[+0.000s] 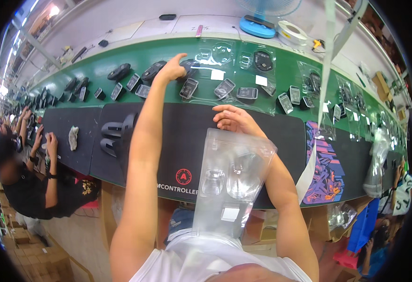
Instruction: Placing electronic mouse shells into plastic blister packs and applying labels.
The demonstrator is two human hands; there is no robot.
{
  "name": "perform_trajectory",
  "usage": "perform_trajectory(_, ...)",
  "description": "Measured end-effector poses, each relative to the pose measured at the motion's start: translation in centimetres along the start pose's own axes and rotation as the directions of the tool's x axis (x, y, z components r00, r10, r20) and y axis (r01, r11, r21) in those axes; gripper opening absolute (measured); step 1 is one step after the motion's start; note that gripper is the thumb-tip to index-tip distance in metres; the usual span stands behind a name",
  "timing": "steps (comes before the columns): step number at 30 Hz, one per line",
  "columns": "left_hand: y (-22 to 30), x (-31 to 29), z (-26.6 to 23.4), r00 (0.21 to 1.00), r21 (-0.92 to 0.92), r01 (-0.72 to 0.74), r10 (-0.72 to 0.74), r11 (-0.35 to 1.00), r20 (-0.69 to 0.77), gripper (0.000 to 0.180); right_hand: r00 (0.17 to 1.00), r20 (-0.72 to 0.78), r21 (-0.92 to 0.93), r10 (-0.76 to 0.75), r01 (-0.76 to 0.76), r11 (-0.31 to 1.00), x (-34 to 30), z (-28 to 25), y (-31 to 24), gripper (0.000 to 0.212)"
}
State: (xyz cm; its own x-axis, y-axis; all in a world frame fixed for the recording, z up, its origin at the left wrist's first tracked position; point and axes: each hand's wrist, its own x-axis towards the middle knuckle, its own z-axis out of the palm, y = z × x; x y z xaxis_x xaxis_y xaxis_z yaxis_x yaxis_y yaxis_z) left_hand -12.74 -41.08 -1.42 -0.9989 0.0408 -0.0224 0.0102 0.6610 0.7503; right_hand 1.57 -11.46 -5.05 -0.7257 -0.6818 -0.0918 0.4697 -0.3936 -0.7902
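My left hand [173,69] reaches to the green belt, its fingers around a black computer mouse [190,68]. The index finger juts past the mouse. A second black mouse [154,71] lies left of it. My right hand [238,121] hovers over the black mat with fingers loosely bent and apart. A clear plastic blister tray [210,160] with molded hollows and a white label [229,214] lies across my right wrist and forearm, reaching down to my shirt. It partly covers that hand's lower side. An open clear blister [222,52] lies beyond on the belt.
Several small black-and-grey boxed parts [247,93] line the green belt [163,96]. Another blister [263,61] holds a dark mouse. A black stand [116,136] sits on the mat [177,141] beside a patterned pad [325,164]. A white strap [326,70] hangs at right. Co-workers sit left and right.
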Motion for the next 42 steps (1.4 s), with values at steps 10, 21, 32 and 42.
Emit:
perform_trajectory(10,-2.1,2.7,-0.8,0.97,0.379,-0.098,0.004,0.92,0.242,0.096,0.995,0.097,-0.001,-0.003,0.004,1.0,1.0,0.0,0.6,0.037)
perform_trajectory(21,-6.2,7.0,-6.0,0.969,0.395,-0.183,0.099,0.9,0.225,0.062,0.98,0.189,-0.112,-0.065,0.087,0.99,4.0,-2.1,2.1,0.039)
perform_trajectory(32,3.2,22.3,8.0,0.952,0.437,-0.307,0.279,0.846,0.129,0.055,0.992,0.083,-0.124,-0.095,0.105,0.987,2.4,-2.4,2.9,0.038)
perform_trajectory(42,1.9,21.0,17.5,0.935,0.748,0.105,0.19,0.656,-0.298,0.069,0.991,-0.075,0.076,-0.109,0.115,0.99,0.4,-1.1,2.3,0.03)
